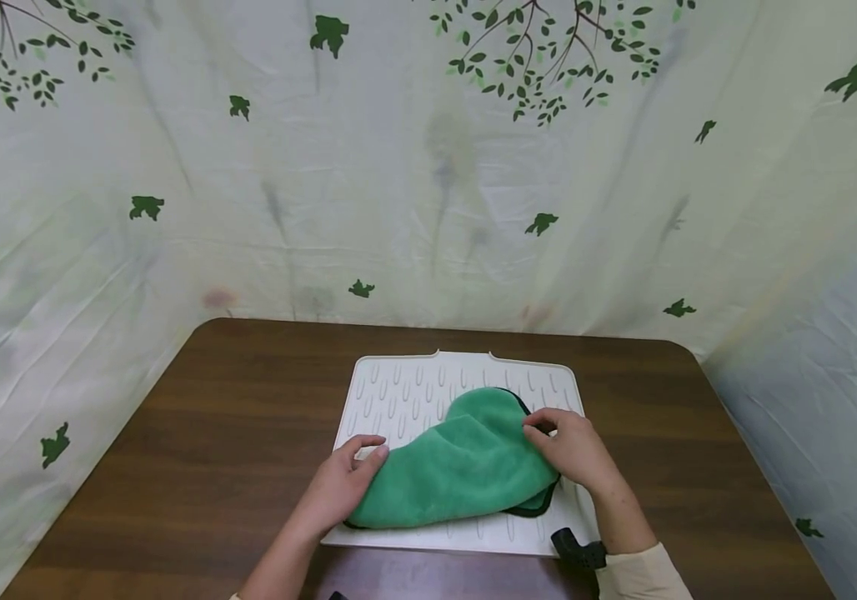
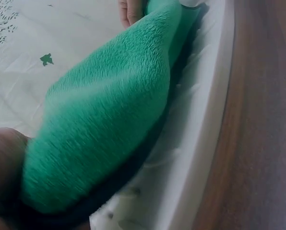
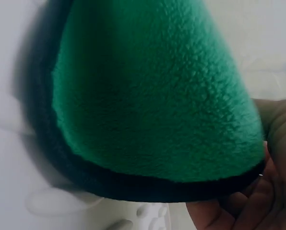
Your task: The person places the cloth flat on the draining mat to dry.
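Observation:
A fluffy green cleaning cloth (image 1: pixel 458 467) with black edging lies bunched over a white ridged mat (image 1: pixel 391 392). At the cloth's left end, my left hand (image 1: pixel 342 483) pinches it between thumb and fingers. My right hand (image 1: pixel 574 446) grips the cloth's right edge, thumb and fingertips together at the black border. The left wrist view shows the cloth (image 2: pixel 109 105) rising from the left hand (image 2: pixel 6 167) toward the other hand at the top. Close up in the right wrist view, a rounded corner hangs beside the right hand (image 3: pixel 277 158), with part of the fingers behind it.
The mat sits on a dark brown wooden table (image 1: pixel 248 433), near its front edge. A pale curtain (image 1: pixel 398 183) printed with leaves and branches hangs behind the table and along its sides. A black strap (image 1: pixel 582 550) circles the right wrist.

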A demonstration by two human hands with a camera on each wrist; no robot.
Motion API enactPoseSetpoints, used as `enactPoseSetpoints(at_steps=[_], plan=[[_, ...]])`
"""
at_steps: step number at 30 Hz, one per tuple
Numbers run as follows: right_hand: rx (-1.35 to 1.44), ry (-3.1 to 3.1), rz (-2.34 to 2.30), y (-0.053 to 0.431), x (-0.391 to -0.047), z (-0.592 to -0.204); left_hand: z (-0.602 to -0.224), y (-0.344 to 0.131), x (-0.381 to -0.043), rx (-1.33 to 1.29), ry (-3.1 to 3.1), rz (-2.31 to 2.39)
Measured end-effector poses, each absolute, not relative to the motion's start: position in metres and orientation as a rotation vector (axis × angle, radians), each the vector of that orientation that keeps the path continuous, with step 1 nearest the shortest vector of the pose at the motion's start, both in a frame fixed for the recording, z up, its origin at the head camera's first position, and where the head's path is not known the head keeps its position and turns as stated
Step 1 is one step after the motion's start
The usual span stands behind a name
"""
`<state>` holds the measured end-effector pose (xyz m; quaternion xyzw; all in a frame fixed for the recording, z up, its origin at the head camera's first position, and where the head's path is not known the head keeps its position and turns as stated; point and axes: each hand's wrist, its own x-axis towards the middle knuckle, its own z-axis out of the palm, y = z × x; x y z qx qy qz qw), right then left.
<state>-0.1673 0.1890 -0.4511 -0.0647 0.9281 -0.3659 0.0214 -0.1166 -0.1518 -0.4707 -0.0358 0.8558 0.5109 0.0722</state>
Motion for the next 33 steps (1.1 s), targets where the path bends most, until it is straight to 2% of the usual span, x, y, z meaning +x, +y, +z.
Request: enactPoseSetpoints(at_steps=[9,14,22,28,33], plan=[[-0.153,2.842,-1.184,0.191,-0.168,-0.448,-0.469,-0.154,-0.120,0.033,2.285,1.803],[-0.095,2.861,-1.224,0.194,-0.169,-0.445,-0.466,-0.150,-0.117,0.097,2.353,1.840],[0.066,2.994,-1.276,0.196,-0.170,-0.444,-0.461,-0.151,-0.116,-0.054,2.494,1.803],[0.002,2.992,-1.212,0.197,-0.169,-0.447,-0.469,-0.152,-0.119,-0.053,2.448,1.741],[-0.101,2.899,-1.190,0.197,-0.168,-0.448,-0.471,-0.149,-0.120,0.063,2.281,1.813]])
